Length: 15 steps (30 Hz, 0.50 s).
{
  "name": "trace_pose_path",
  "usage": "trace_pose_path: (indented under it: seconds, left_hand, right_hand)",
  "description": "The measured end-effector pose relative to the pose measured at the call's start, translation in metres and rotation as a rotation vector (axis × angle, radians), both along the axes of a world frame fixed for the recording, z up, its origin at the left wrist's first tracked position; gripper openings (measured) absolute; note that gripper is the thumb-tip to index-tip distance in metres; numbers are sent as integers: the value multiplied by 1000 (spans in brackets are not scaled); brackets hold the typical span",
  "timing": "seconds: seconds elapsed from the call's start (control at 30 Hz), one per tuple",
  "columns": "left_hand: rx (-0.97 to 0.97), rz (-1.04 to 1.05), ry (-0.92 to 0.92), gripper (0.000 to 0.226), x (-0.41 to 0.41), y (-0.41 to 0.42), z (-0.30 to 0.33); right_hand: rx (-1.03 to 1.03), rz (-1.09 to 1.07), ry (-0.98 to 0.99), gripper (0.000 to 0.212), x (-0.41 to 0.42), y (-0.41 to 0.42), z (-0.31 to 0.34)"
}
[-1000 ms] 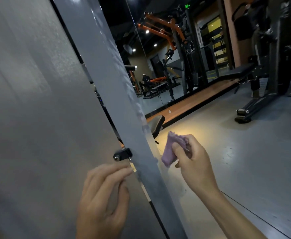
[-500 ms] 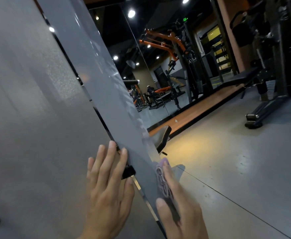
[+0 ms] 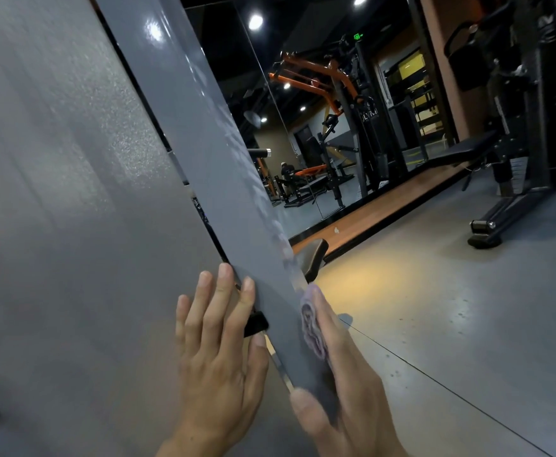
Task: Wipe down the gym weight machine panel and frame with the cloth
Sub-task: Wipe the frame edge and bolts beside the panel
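Head view shows you partway through the frame. Your right hand (image 3: pixel 342 384) presses the purple cloth (image 3: pixel 313 328) flat against the far face of the grey frame post (image 3: pixel 210 166), fingers straight along the metal and thumb wrapped onto the near face, so the cloth is pinned rather than bunched in a closed grip. Your left hand (image 3: pixel 217 351) lies open on the machine panel (image 3: pixel 65 192), just left of the post, fingertips touching the post's edge beside a small black bracket (image 3: pixel 255 323). Above the cloth the post carries a hazy, streaked band, which I judge to be unwiped. The broad panel looks dull, so most of the wiping seems ahead.
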<state>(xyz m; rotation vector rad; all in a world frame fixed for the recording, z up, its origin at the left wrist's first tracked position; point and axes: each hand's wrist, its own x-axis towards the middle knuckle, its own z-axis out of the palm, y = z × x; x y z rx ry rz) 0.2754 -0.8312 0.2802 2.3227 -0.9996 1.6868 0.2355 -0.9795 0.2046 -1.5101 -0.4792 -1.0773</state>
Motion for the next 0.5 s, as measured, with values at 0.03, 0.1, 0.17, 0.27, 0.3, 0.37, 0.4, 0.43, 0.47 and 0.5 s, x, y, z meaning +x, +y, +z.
trace_pose_path:
  seconds: [0.03,0.1,0.17,0.27,0.3,0.37,0.4,0.43,0.47,0.5]
  left_hand:
    - [-1,2,-6,58,0,0,0]
    - [4,15,-22,55,2,0,0]
    - [28,38,-38,56,4,0,-1]
    - [41,42,-50,56,5,1,-1]
    - [31,36,-49,55,5,1,-1]
    - [12,38,-56,52,4,0,0]
    - [9,41,-58,52,4,-1,0]
    - [9,40,-58,51,4,-1,0]
    - [12,37,-57,51,4,-1,-1]
    - [16,34,-58,51,4,0,0]
  right_hand:
    - [0,39,-17,88,-1,1,16]
    - [-45,80,-38,91,-1,3,54]
    - [-95,83,-46,93,3,-1,82]
    - [-112,92,-113,91,8,-3,85]
    - [-102,87,-137,91,11,-1,72]
    - [-28,46,-114,93,17,11,35]
    - [36,6,-70,94,18,14,17]
    - [77,-37,-13,95,15,14,5]
    - [75,-86,18,97,12,13,-2]
    - [43,-128,22,98,11,11,-4]
